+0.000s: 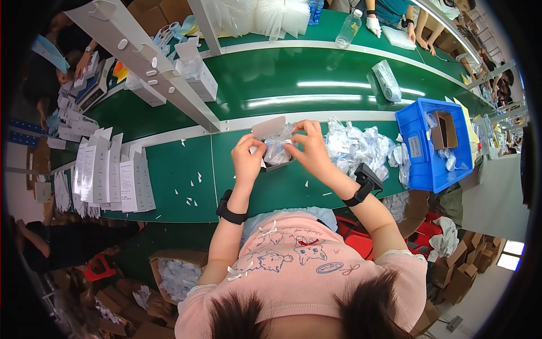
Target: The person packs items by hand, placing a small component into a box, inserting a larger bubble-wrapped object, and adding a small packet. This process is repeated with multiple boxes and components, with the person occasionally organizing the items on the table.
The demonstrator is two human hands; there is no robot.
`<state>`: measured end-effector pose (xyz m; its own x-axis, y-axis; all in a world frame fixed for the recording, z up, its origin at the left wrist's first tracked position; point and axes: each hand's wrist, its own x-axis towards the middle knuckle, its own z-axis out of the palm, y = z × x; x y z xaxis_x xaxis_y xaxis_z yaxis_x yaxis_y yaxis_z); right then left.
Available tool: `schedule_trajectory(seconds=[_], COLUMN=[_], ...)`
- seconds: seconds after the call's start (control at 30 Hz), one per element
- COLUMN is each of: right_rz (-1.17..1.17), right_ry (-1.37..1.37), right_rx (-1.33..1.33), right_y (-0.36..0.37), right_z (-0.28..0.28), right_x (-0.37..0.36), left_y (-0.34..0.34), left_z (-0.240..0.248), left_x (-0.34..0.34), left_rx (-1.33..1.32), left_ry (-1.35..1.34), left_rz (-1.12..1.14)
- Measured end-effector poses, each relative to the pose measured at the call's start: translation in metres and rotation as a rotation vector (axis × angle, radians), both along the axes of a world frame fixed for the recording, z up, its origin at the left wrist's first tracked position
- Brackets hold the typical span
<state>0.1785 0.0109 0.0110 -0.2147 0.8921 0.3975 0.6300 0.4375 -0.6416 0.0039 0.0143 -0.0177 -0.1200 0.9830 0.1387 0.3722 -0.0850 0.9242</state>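
A small open box (270, 127), its pale flap raised, sits in front of me on the green table. A clear plastic bag (276, 151) bulges out of its opening; what the bag contains is hard to make out. On the left side of the box, my left hand (247, 160) has its fingers bent, with thumb and fingertips gripping the box edge by the bag. From the other side my right hand (310, 148) pinches the bag between thumb and fingers. Just right of that hand lies a heap of clear bagged parts (361, 148).
A blue bin (411, 164) holding a brown carton (444, 131) stands at the right. White folded boxes (104, 172) are stacked at the left. Behind the table ledge lie a bubble-wrapped packet (387, 82) and a plastic bottle (348, 29). A metal post (149, 62) rises at the left.
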Motion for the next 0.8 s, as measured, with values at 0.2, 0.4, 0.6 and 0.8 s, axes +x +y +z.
schedule_trajectory(seconds=[0.2, 0.4, 0.6, 0.8], right_rz=[-0.011, 0.251, 0.162, 0.287], right_ry=[0.006, -0.340, -0.320, -0.114], right_rx=[-0.020, 0.105, 0.240, 0.208], right_y=[-0.001, -0.013, -0.012, -0.017], right_z=[0.003, 0.013, 0.006, -0.001], right_x=[-0.003, 0.002, 0.005, 0.023], left_y=[0.000, -0.001, -0.008, -0.018], left_z=[-0.003, -0.001, 0.006, 0.023], left_x=[0.000, 0.000, -0.002, -0.024], left_rx=[0.006, 0.001, -0.020, 0.077], left_ry=[-0.035, -0.054, -0.113, -0.047], left_rz=[0.005, -0.012, -0.012, -0.032])
